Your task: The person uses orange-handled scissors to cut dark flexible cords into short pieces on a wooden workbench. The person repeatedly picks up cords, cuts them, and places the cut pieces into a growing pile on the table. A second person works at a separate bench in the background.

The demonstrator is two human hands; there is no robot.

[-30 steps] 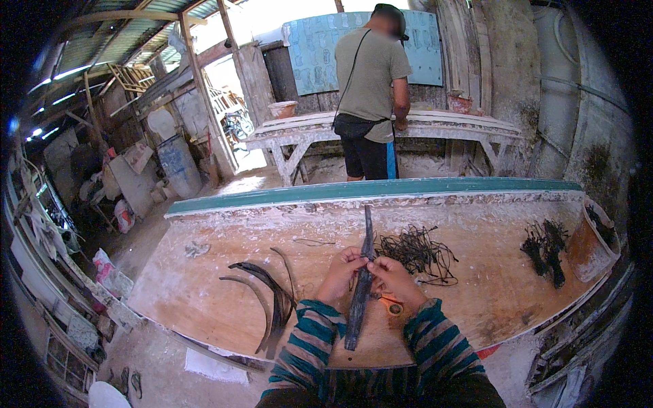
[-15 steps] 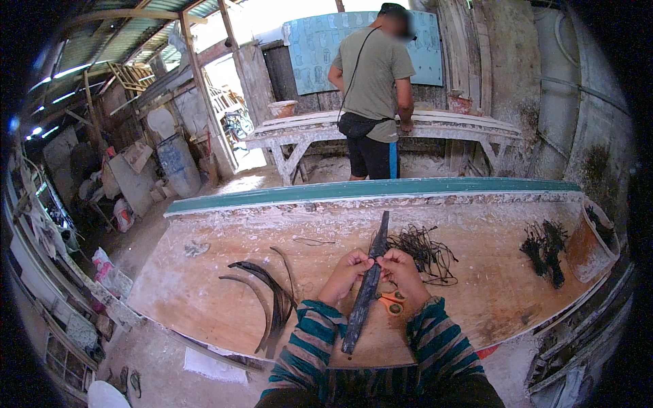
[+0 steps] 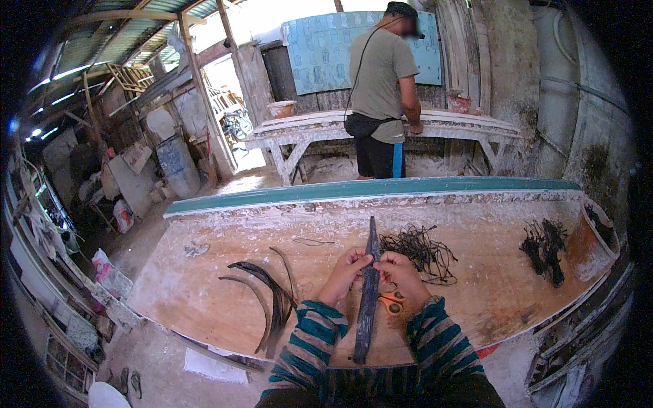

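Note:
A long, dark, flat bar [image 3: 368, 309], narrowing to a point at its far end, stands almost in line with my view over the wooden table. My left hand [image 3: 345, 275] pinches it from the left, near the start of the taper. From the other side, my right hand [image 3: 403, 274] has its fingers closed at the same spot; whether a thin cord is between the fingertips I cannot make out. Orange-handled scissors [image 3: 392, 303] lie beside the bar, partly behind my right hand. A loose tangle of black cords [image 3: 420, 250] rests just beyond that hand.
Curved black strips [image 3: 277, 299] lie left of my hands on the table [image 3: 183, 285]. At the right are a bundle of black knotted cords [image 3: 544, 246] and a dusty orange bucket [image 3: 590, 250]. A green rail [image 3: 374, 190] edges the far side; a person [image 3: 382, 75] stands at another bench.
The bar has swung more upright, its far tip moving left and its near end right, while both hands stay pinched at it. The other person has shifted slightly right.

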